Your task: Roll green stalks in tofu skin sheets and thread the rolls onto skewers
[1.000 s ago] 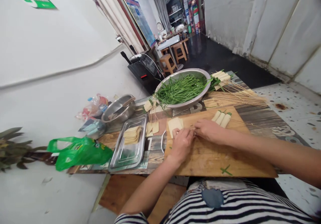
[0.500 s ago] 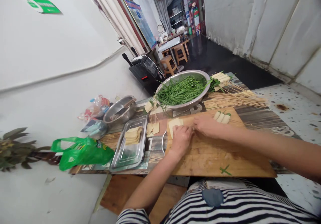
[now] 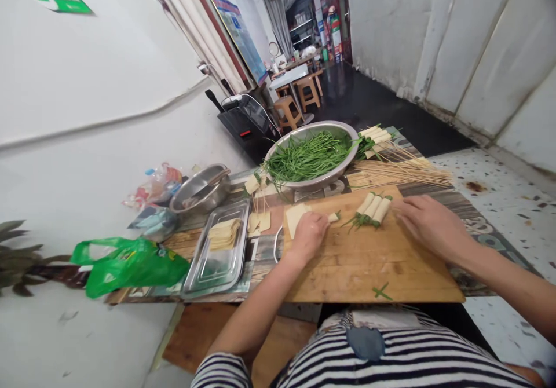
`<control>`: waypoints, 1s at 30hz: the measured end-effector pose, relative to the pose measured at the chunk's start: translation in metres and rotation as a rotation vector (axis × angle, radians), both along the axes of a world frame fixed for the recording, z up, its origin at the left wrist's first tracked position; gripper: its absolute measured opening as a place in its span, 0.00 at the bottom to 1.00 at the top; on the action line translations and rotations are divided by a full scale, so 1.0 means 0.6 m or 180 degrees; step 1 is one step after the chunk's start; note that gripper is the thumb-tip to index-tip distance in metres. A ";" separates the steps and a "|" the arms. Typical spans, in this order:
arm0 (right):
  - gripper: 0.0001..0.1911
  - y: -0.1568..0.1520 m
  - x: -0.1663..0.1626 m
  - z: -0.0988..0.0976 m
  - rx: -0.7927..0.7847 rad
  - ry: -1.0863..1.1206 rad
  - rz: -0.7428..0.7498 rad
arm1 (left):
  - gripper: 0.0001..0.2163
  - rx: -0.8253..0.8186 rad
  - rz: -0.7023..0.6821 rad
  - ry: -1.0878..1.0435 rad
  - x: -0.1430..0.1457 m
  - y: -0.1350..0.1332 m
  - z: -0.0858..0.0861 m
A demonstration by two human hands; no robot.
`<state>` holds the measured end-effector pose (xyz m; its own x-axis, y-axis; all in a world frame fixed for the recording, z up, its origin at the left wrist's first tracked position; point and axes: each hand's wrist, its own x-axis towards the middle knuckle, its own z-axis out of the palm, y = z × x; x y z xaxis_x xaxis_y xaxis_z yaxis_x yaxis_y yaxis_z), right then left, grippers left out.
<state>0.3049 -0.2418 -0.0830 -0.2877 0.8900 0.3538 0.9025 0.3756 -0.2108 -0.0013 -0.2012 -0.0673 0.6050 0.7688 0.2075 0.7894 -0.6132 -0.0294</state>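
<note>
My left hand (image 3: 310, 235) is closed on a rolled-up tofu sheet, its green-tipped end (image 3: 333, 217) poking out past the fingers. Beside that hand a flat pale tofu sheet (image 3: 295, 217) lies on the wooden cutting board (image 3: 360, 266). Three finished tofu rolls (image 3: 372, 207) with chives at their ends lie side by side near the board's far right. Just right of them, at the board's edge, is my right hand (image 3: 428, 223), its fingers loosely bent and apart; nothing shows in it, though its underside is hidden.
Behind the board stands a metal bowl (image 3: 347, 162) of chives (image 3: 313, 159), with bamboo skewers (image 3: 403, 172) to its right. Left are a steel tray (image 3: 208, 269) with stacked tofu sheets (image 3: 223, 234), a green plastic bag (image 3: 134, 266) and a smaller metal bowl (image 3: 221, 191).
My right hand has moved away from the left one, rightward past the three rolls to the board's edge. The left hand stays on its roll. The view has shifted slightly.
</note>
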 end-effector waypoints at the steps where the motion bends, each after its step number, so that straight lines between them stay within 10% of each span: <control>1: 0.16 -0.009 0.005 -0.003 -0.0041 -0.0064 -0.0157 | 0.12 0.0030 0.0020 0.0021 0.002 0.000 0.000; 30: 0.17 -0.093 -0.081 -0.027 0.0023 0.0437 0.0253 | 0.08 -0.0247 0.0498 -0.0432 0.032 -0.010 0.000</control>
